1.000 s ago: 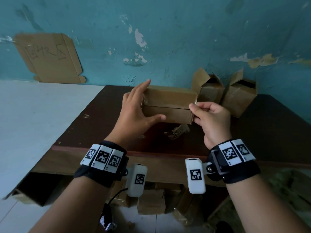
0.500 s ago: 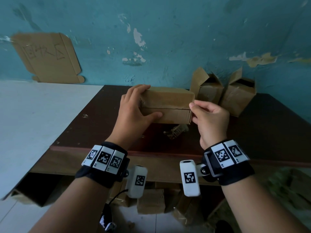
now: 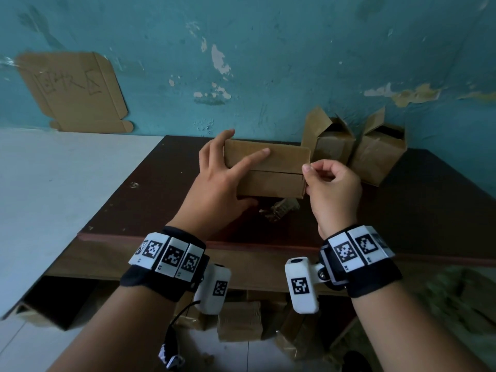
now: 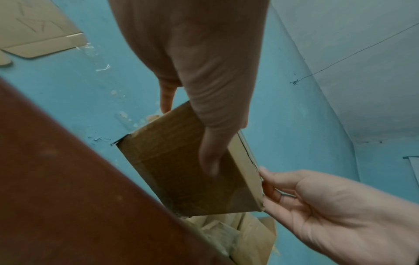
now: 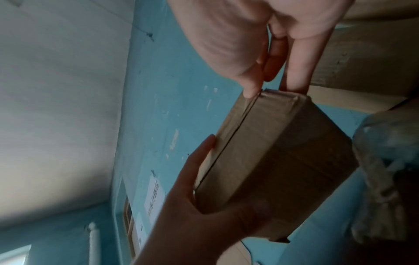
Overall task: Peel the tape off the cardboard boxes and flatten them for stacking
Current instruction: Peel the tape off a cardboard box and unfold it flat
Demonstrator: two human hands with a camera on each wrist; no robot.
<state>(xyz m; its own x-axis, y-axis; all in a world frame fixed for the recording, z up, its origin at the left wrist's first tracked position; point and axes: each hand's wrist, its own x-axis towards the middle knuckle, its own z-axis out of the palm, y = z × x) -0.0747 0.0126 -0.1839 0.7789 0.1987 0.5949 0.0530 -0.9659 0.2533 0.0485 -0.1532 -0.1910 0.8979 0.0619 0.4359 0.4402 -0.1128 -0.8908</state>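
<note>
A closed brown cardboard box [image 3: 271, 183] is held just above the dark table, its top seam running left to right. My left hand [image 3: 222, 181] grips its left end, with the index finger laid across the top face and the thumb under the front. In the left wrist view the thumb lies across the taped face of the box [image 4: 163, 161]. My right hand [image 3: 327, 183] has curled fingers, and its thumb and forefinger pinch the box's right end at the seam. The right wrist view shows that pinch on the taped end edge of the box [image 5: 283, 152]. No loose tape strip shows.
Two opened boxes [image 3: 332, 146] [image 3: 378, 154] stand against the blue wall at the back right. A crumpled wad of tape [image 3: 279, 210] lies on the brown table [image 3: 429, 210] below the held box. A white surface [image 3: 53, 183] adjoins on the left. More boxes [image 3: 239, 320] sit under the table.
My left index finger has stretched out across the box's top face. The box has tipped slightly toward me. My right thumb has moved up to the seam at the right end.
</note>
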